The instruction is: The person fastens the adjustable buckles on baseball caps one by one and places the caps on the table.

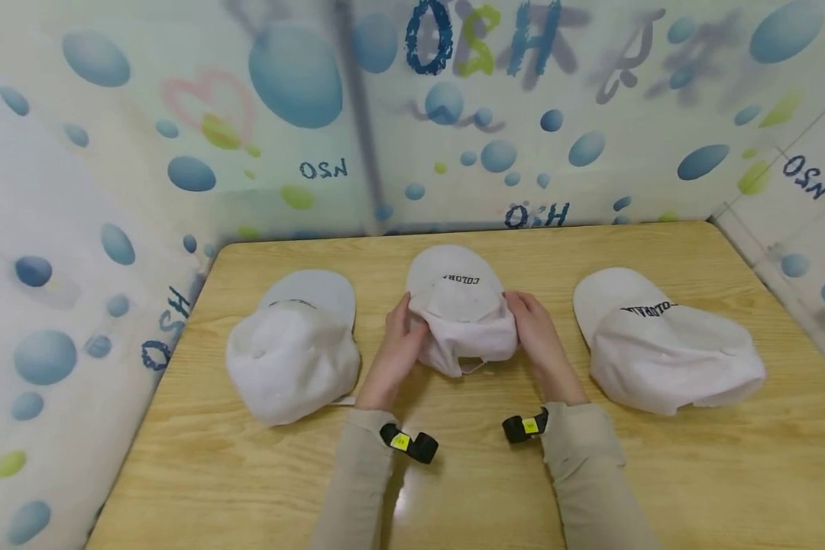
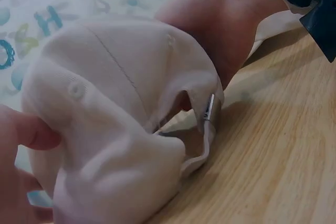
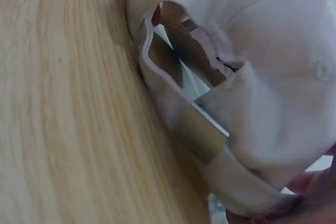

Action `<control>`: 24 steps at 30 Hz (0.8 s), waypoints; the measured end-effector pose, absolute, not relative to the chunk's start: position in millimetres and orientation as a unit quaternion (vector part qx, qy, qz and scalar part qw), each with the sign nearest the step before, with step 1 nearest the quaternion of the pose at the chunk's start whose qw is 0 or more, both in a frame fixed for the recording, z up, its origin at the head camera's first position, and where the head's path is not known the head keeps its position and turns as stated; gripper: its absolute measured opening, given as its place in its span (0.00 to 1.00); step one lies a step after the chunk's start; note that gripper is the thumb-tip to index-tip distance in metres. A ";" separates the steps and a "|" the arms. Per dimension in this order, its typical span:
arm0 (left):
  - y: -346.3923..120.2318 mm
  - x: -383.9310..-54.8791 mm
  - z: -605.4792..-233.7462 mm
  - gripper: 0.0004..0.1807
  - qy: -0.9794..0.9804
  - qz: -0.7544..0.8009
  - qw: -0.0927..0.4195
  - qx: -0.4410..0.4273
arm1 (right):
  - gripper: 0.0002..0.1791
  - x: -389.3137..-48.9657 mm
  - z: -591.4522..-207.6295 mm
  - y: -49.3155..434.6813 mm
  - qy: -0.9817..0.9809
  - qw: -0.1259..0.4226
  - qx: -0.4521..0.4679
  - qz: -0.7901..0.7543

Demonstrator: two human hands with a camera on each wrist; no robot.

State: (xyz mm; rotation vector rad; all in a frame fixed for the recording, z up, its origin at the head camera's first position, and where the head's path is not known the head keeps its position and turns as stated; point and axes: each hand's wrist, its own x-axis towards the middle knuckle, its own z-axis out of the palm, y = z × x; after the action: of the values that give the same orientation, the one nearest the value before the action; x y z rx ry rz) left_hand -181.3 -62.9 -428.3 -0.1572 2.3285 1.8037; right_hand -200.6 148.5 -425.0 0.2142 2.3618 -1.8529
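Note:
A white baseball cap (image 1: 462,305) with dark lettering sits between both hands in the head view, brim pointing away from me. My left hand (image 1: 397,347) grips its left side, the thumb laid on the crown fabric. On the opposite side, my right hand (image 1: 539,336) holds the cap's edge. The cap's back opening and strap face me, low over the table. In the right wrist view a metal buckle (image 3: 202,132) shows on the strap. The left wrist view has the crown (image 2: 115,77) creased and partly sunken; the brim is hidden there.
A second white cap (image 1: 292,359) lies to the left, a third white cap (image 1: 674,355) to the right, both with brims toward the back. The wood-grain table (image 1: 247,473) meets a wall (image 1: 399,137) printed with blue drops at its far edge.

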 end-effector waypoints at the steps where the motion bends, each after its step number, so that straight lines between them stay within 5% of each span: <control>1: -63.2 -181.7 -428.1 0.34 0.787 0.608 0.094 -0.054 | 0.28 -200.7 -424.7 148.4 0.785 0.071 0.069 -0.612; 11: -64.8 -183.1 -425.0 0.31 0.822 0.567 0.044 -0.037 | 0.29 -200.2 -420.0 149.3 0.841 0.172 0.030 -0.513; 18: -69.6 -176.9 -421.9 0.35 0.788 0.600 0.140 -0.017 | 0.30 -195.0 -424.4 157.2 0.854 0.170 0.023 -0.491; 24: -79.3 -170.7 -413.3 0.34 0.782 0.599 0.174 -0.017 | 0.31 -192.7 -424.8 167.1 0.876 0.137 -0.010 -0.462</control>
State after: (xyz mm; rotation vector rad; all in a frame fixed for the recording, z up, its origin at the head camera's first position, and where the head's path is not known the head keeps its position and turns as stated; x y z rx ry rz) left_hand -170.7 -79.3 -413.3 -0.0483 2.2155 1.6972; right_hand -192.7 167.1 -424.8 -0.0294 2.5350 -1.3362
